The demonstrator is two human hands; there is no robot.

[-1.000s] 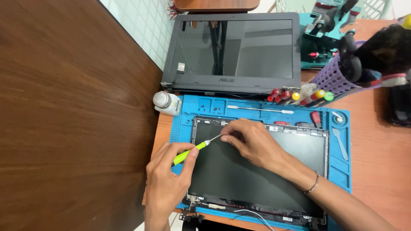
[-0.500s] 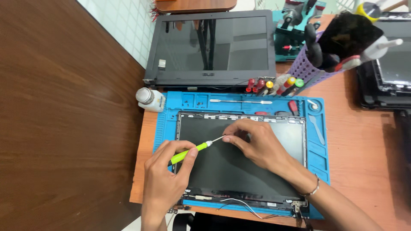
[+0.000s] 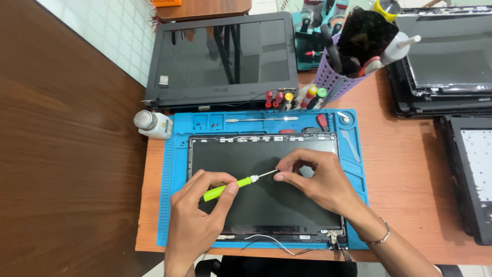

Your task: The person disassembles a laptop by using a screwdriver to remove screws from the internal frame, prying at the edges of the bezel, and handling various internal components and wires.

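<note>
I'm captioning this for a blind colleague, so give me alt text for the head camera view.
Seen from above, a left hand holds a green screwdriver whose tip the right hand pinches, over a dark laptop screen panel lying on a blue mat on a wooden table. Behind sit another laptop screen, a white bottle and a purple tool holder.

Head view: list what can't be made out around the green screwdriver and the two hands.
- Green screwdriver tip: hidden by right hand fingertips; whatever is pinched there is too small to tell.
- Screwdriver handle end: covered by left hand.
- Panel beneath both hands: hidden.
- Right forearm: cut off by the bottom edge.
</note>
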